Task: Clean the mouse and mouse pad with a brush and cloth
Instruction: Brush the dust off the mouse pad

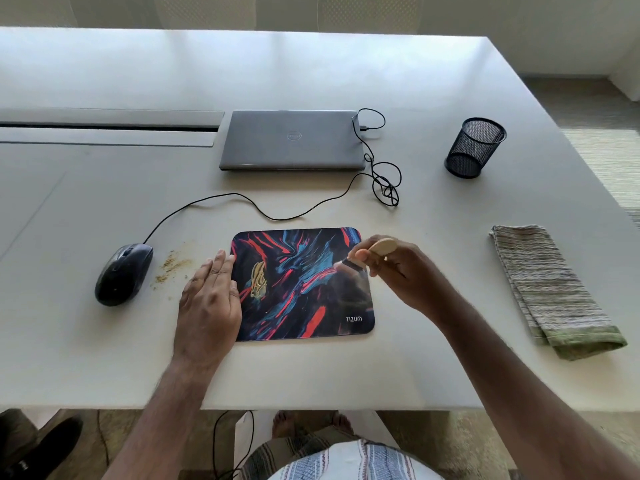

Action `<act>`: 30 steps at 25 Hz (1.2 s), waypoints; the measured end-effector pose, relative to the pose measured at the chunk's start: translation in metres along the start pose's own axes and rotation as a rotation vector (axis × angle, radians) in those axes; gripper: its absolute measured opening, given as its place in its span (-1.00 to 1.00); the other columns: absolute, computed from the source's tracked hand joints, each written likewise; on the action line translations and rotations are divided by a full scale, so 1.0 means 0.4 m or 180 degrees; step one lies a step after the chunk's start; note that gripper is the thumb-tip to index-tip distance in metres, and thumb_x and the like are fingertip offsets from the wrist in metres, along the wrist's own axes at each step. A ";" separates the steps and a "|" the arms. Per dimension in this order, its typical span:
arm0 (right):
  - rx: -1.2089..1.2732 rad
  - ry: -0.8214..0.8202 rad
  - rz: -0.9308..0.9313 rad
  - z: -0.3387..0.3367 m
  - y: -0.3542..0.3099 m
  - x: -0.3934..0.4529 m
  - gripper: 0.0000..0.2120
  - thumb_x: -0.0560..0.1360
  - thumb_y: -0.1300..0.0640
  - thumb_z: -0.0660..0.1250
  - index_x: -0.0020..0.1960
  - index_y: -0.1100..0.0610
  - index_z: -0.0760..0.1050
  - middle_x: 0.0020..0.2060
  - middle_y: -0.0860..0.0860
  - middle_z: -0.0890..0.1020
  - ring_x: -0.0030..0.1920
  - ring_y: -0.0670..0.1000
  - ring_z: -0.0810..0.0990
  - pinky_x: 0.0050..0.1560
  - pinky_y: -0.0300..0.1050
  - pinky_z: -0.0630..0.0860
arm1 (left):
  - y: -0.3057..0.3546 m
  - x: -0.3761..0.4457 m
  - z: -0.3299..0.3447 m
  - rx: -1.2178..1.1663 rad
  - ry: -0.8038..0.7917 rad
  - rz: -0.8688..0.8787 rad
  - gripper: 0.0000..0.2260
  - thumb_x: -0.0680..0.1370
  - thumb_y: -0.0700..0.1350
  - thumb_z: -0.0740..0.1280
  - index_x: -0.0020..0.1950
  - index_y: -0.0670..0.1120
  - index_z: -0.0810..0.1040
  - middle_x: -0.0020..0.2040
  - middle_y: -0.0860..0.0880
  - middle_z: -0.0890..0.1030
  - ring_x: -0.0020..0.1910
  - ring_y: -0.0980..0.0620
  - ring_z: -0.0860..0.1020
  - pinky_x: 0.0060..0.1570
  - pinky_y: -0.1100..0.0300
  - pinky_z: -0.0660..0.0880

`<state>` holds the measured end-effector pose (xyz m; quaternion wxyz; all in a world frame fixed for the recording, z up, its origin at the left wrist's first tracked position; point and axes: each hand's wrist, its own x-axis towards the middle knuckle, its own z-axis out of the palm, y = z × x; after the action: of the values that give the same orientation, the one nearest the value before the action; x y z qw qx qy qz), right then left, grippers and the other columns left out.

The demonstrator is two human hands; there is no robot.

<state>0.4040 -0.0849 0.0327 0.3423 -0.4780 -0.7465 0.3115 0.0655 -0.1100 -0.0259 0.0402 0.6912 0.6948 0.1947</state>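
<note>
A dark mouse pad [304, 289] with red and blue streaks lies near the table's front edge. My left hand [209, 299] lies flat with straight fingers on the pad's left edge. My right hand [398, 268] grips a brush with a pale wooden handle [382, 247] over the pad's upper right, its bristles blurred and close to the surface. A black wired mouse [123, 273] sits left of the pad. Brownish crumbs [169, 266] are scattered between mouse and pad. A folded striped cloth [554, 289] lies at the right.
A closed grey laptop [291, 140] sits behind the pad, with the mouse cable [242, 199] looping to it. A black mesh pen cup [474, 147] stands at the back right. A cable slot [104, 128] runs along the left of the white table [415, 358].
</note>
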 end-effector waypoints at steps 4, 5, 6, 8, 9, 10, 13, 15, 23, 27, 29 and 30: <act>-0.0049 0.0228 0.0310 -0.014 -0.002 -0.004 -0.59 0.69 -0.19 0.22 -0.18 0.04 0.60 -0.29 -0.08 0.62 -0.36 -0.07 0.56 -0.26 -0.05 0.51 | 0.002 0.000 -0.003 -0.0001 0.0001 -0.0009 -0.51 0.63 -0.06 0.08 0.57 -0.10 0.40 0.57 -0.07 0.39 0.56 -0.08 0.33 0.56 -0.01 0.18; 0.0038 0.0273 0.0184 -0.017 0.001 -0.003 -0.61 0.69 -0.14 0.24 -0.12 0.09 0.62 -0.22 -0.08 0.66 -0.34 -0.03 0.58 -0.24 -0.04 0.55 | 0.003 0.000 -0.003 0.0001 0.0001 -0.0004 -0.50 0.63 -0.06 0.08 0.56 -0.10 0.40 0.57 -0.07 0.39 0.56 -0.09 0.33 0.56 -0.01 0.18; 0.0088 0.0222 0.0028 -0.017 0.002 -0.003 -0.65 0.71 -0.07 0.26 -0.06 0.15 0.64 -0.13 -0.09 0.69 -0.30 -0.01 0.61 -0.21 -0.10 0.57 | 0.004 0.000 -0.003 0.0004 -0.0006 -0.0004 -0.50 0.63 -0.06 0.07 0.57 -0.10 0.40 0.57 -0.07 0.39 0.56 -0.09 0.33 0.56 -0.01 0.18; -0.0067 0.0009 -0.0036 -0.015 -0.003 -0.004 -0.70 0.70 -0.02 0.26 -0.06 0.10 0.65 -0.14 -0.10 0.69 -0.28 -0.07 0.62 -0.20 -0.23 0.52 | 0.004 0.001 -0.003 0.0015 -0.0020 -0.0002 -0.50 0.63 -0.06 0.07 0.57 -0.10 0.39 0.57 -0.07 0.39 0.56 -0.09 0.33 0.56 0.00 0.17; -0.0181 -0.0053 0.0068 -0.016 -0.007 -0.003 -0.69 0.69 -0.06 0.25 -0.13 0.04 0.62 -0.22 -0.13 0.66 -0.30 -0.11 0.59 -0.22 -0.28 0.46 | 0.004 0.000 -0.003 0.0022 -0.0019 -0.0009 -0.50 0.63 -0.06 0.07 0.57 -0.10 0.39 0.57 -0.07 0.39 0.56 -0.09 0.33 0.56 0.01 0.17; -0.0257 -0.0036 0.0136 -0.018 -0.013 -0.001 -0.67 0.69 -0.08 0.24 -0.18 0.01 0.58 -0.27 -0.13 0.63 -0.32 -0.13 0.57 -0.22 -0.29 0.44 | 0.003 0.000 -0.004 0.0025 -0.0019 -0.0022 -0.50 0.63 -0.05 0.06 0.57 -0.10 0.39 0.57 -0.07 0.38 0.56 -0.08 0.32 0.56 0.02 0.16; -0.0226 -0.0003 -0.0081 -0.024 -0.015 0.003 -0.74 0.69 0.00 0.29 -0.17 -0.09 0.55 -0.13 -0.07 0.70 -0.21 -0.12 0.64 -0.12 -0.24 0.52 | 0.005 -0.001 -0.003 0.0002 -0.0049 -0.0042 -0.50 0.64 -0.05 0.06 0.58 -0.09 0.38 0.58 -0.06 0.37 0.57 -0.07 0.31 0.56 0.02 0.15; -0.0384 -0.0135 -0.0104 -0.024 -0.014 0.003 -0.74 0.71 0.01 0.29 -0.15 0.00 0.54 -0.17 -0.04 0.68 -0.23 -0.07 0.63 -0.12 -0.10 0.57 | 0.005 -0.001 -0.004 -0.0008 -0.0036 -0.0041 -0.50 0.63 -0.06 0.06 0.57 -0.09 0.39 0.58 -0.05 0.37 0.57 -0.07 0.31 0.56 0.00 0.17; -0.0578 0.0063 0.0047 -0.034 -0.010 0.017 -0.46 0.69 -0.22 0.17 -0.26 0.17 0.40 -0.39 0.04 0.53 -0.41 0.06 0.49 -0.30 0.09 0.50 | 0.007 -0.001 -0.009 -0.0019 -0.0023 -0.0023 -0.50 0.63 -0.06 0.07 0.56 -0.11 0.40 0.57 -0.07 0.39 0.56 -0.08 0.32 0.56 0.00 0.18; -0.0654 0.0101 -0.0006 -0.035 -0.005 0.024 -0.52 0.70 -0.17 0.20 -0.18 0.17 0.52 -0.34 -0.03 0.60 -0.38 -0.05 0.50 -0.26 -0.01 0.53 | 0.007 -0.001 -0.009 -0.0023 -0.0039 -0.0035 -0.50 0.63 -0.06 0.08 0.57 -0.10 0.40 0.57 -0.06 0.39 0.56 -0.08 0.32 0.55 0.01 0.17; -0.0659 0.0141 0.0157 -0.035 -0.007 0.033 -0.45 0.69 -0.23 0.18 -0.25 0.18 0.46 -0.39 0.04 0.53 -0.41 -0.07 0.40 -0.33 0.01 0.49 | 0.007 -0.001 -0.010 -0.0017 -0.0036 -0.0029 -0.50 0.63 -0.06 0.07 0.57 -0.10 0.39 0.57 -0.06 0.38 0.56 -0.08 0.32 0.55 0.01 0.16; -0.0550 0.0209 0.0138 -0.037 -0.005 0.037 -0.50 0.70 -0.19 0.21 -0.27 0.13 0.47 -0.35 0.04 0.57 -0.39 -0.08 0.45 -0.29 -0.02 0.51 | 0.006 -0.001 -0.010 -0.0014 -0.0038 -0.0037 -0.50 0.63 -0.06 0.07 0.57 -0.10 0.39 0.58 -0.06 0.38 0.56 -0.07 0.32 0.55 0.01 0.16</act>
<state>0.4106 -0.0698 0.0459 0.3173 -0.5317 -0.7484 0.2375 0.0666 -0.1112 -0.0215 0.0470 0.6882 0.6981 0.1919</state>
